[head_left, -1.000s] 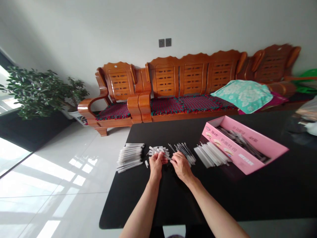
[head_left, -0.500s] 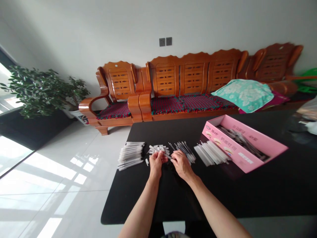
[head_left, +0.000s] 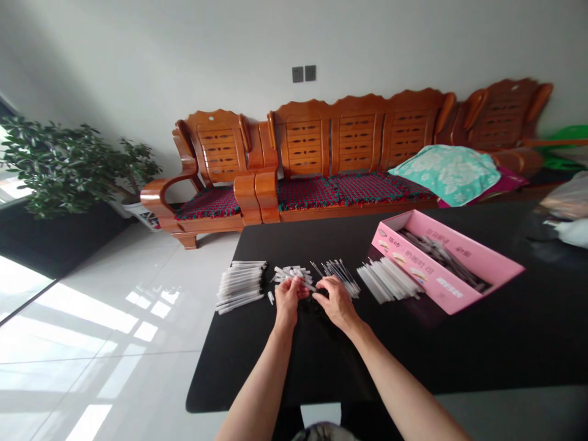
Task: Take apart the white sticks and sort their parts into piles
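Observation:
My left hand (head_left: 287, 299) is closed in a pinch on a whitish pen (head_left: 309, 286), whose end points toward my right hand. My right hand (head_left: 337, 301) has thumb and forefinger curled close to that end; anything between them is too small to make out. Just beyond my left hand lies a heap of short white pen caps (head_left: 285, 271), with one loose cap (head_left: 271, 297) beside it. Thin pen refills (head_left: 342, 275) are spread behind my right hand. Small dark pieces on the black table below the hands are hard to make out.
Pens with black ends (head_left: 239, 286) lie in a row at left. Clear pen barrels (head_left: 388, 280) lie at right, against a pink box (head_left: 452, 295) holding dark, slim items. Behind the black table (head_left: 257, 361) is a wooden sofa (head_left: 305, 139); a potted plant (head_left: 76, 168) stands left.
The view has shifted slightly. The right fingertips have parted a little from the end of the pen; the left hand keeps its pinch. The piles look the same.

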Demonstrator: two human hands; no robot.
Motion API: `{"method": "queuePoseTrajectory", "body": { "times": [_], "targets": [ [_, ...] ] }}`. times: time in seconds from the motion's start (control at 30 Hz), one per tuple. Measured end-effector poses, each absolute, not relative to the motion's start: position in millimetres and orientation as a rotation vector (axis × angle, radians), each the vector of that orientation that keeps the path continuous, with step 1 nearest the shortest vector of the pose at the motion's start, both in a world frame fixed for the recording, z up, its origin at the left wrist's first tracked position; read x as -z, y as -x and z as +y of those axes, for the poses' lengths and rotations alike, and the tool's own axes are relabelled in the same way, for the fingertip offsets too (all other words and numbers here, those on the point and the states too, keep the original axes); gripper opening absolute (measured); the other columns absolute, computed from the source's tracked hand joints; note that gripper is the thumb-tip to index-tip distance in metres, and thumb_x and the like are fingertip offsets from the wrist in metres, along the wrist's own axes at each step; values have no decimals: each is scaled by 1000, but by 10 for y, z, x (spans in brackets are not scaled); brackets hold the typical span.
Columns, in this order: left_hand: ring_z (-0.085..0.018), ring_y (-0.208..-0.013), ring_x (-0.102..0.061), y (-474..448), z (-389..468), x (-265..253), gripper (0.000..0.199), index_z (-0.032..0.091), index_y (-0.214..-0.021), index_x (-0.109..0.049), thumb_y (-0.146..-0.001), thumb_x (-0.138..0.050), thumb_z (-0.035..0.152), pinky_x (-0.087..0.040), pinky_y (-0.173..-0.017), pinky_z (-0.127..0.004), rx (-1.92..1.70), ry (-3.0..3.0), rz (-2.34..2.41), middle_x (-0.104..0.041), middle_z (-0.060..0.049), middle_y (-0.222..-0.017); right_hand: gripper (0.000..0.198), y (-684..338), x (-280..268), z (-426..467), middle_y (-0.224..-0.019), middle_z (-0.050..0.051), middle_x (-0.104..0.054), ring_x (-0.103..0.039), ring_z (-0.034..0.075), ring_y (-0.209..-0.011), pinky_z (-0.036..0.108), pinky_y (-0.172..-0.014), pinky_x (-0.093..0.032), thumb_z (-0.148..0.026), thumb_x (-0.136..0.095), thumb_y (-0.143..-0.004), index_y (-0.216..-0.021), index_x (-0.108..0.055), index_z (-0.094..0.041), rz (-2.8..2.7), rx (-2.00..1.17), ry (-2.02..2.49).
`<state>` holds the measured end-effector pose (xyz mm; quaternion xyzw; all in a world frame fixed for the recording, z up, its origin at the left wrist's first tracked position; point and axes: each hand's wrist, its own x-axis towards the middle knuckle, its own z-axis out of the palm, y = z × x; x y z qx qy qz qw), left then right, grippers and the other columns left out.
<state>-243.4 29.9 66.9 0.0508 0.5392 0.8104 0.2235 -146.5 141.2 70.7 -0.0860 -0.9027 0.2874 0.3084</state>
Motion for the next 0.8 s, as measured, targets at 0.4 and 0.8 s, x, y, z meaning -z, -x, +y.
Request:
{"method": "queuePoseTrajectory", "body": {
  "times": [0.4, 0.8],
  "targets": [
    [-12, -48, -60, 2442, 264, -624, 45, 10, -77, -69, -62, -81, 51, -52, -50, -23, -2241, -153, 1467, -63, -2, -54, 10, 1460, -629, 1444, -89, 6, -68, -60, 23, -100, 46, -103, -41, -14, -61, -85, -78, -64, -20, -2371, -784, 130],
    [-12, -50, -60, 2404, 288, -650, 42, 11, -74, -69, -62, -81, 49, -52, -50, -23, -2247, -126, 1496, -63, -1, -58, 10, 1400, -662, 1412, -96, 8, -68, -57, 26, -108, 46, -98, -47, -11, -62, -80, -83, -60, -20, -2284, -797, 143]
  ]
}}
